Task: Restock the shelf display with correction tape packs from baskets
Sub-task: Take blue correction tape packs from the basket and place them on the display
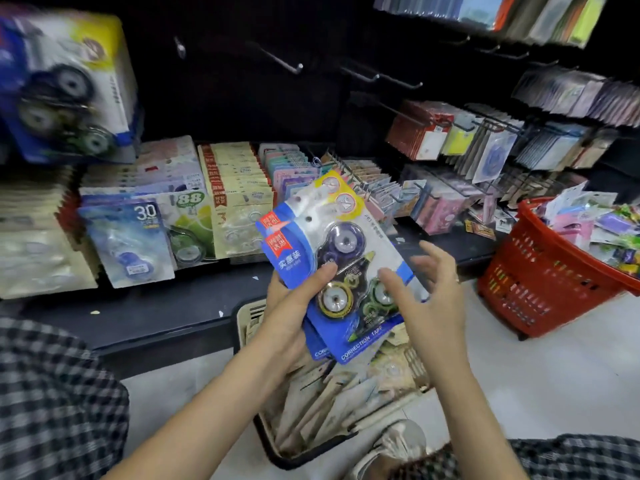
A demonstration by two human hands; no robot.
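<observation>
A dark shelf (166, 306) is running across the view, with rows of carded packs (145, 216) leaning on it and pegs (277, 60) sticking out of the black wall above. A red basket (540, 289) is sitting on the floor to the right, heaped with mixed packets. A dark basket (277, 441) is lying between the person's knees, filled with beige packs. A blurred blue pack (65, 84) is hanging at upper left. The left hand (294, 306) is gripping blue correction tape packs (332, 258) above the dark basket, thumb pressing on the front card, at least two packs stacked together. The right hand (429, 292) is hovering just beside them, fingers spread and relaxed, thumb near the blister, grasping nothing. A shoe (394, 445) is showing beside the dark basket.
</observation>
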